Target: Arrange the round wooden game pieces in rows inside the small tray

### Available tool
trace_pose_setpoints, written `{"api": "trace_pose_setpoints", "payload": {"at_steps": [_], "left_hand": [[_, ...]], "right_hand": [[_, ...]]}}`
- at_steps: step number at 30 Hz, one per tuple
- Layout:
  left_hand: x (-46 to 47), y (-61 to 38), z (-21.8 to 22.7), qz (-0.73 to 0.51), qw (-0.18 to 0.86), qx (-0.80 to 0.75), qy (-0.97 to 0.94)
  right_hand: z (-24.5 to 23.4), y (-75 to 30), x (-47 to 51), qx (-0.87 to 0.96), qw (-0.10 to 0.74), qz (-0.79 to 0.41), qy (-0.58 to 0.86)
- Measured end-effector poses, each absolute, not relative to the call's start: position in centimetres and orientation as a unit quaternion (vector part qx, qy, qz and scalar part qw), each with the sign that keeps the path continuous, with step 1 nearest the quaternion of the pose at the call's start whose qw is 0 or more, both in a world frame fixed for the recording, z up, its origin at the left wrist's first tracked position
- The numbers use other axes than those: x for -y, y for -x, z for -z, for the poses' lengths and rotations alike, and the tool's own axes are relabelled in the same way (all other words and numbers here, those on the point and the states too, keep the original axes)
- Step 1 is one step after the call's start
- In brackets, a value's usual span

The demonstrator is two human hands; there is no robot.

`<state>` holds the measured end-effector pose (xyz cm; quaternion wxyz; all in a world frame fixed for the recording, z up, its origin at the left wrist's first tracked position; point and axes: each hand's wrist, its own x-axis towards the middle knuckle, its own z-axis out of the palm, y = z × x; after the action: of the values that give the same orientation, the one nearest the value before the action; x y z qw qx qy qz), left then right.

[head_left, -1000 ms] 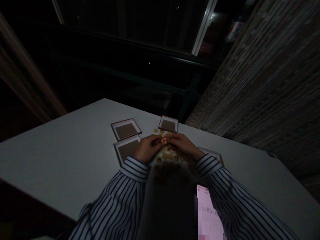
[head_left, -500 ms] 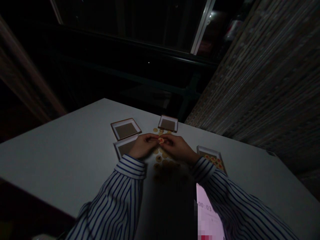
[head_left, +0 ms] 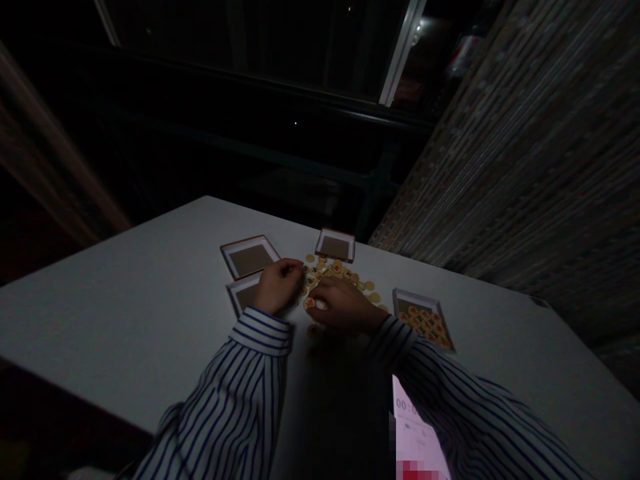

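Note:
Round Chinese chess pieces [head_left: 337, 267] with red or dark characters lie in a loose pile in the middle of the table. My left hand [head_left: 279, 285] is at the pile's left side, fingers curled together; whatever they may hold is too dark to make out. Over the near part of the pile, my right hand [head_left: 345, 305] is closed with its fingers bent down. At its fingertips shows a red-marked Chinese chess piece [head_left: 309, 303]. Right of that hand stands a shallow box [head_left: 440, 308] holding several red-marked pieces.
On the white table [head_left: 165, 280] are more shallow boxes: one open box [head_left: 250, 257] at the left, another [head_left: 243, 297] partly behind my left hand, and a third [head_left: 336, 247] at the back. A lit phone [head_left: 417, 427] is under my right forearm. A beaded curtain [head_left: 480, 167] hangs at right.
My hands were together around a red-marked piece and have moved apart. The right hand came nearer over the pile; the left drew back to the left. More of the pile shows.

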<state>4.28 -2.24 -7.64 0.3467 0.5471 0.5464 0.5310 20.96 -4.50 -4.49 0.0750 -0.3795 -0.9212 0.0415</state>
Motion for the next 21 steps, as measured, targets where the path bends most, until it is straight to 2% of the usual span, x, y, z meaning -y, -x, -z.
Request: {"api": "trace_pose_setpoints", "payload": {"at_steps": [7, 21], "left_hand": [[2.6, -4.4, 7.4, -0.509, 0.336, -0.562, -0.559], [2.5, -4.5, 7.6, -0.511, 0.335, -0.559, -0.561]], "right_hand": [[4.8, -19.8, 5.1, 0.923, 0.017, -0.017, 0.385], [5.1, -20.0, 5.0, 0.928, 0.022, -0.041, 0.371]]}}
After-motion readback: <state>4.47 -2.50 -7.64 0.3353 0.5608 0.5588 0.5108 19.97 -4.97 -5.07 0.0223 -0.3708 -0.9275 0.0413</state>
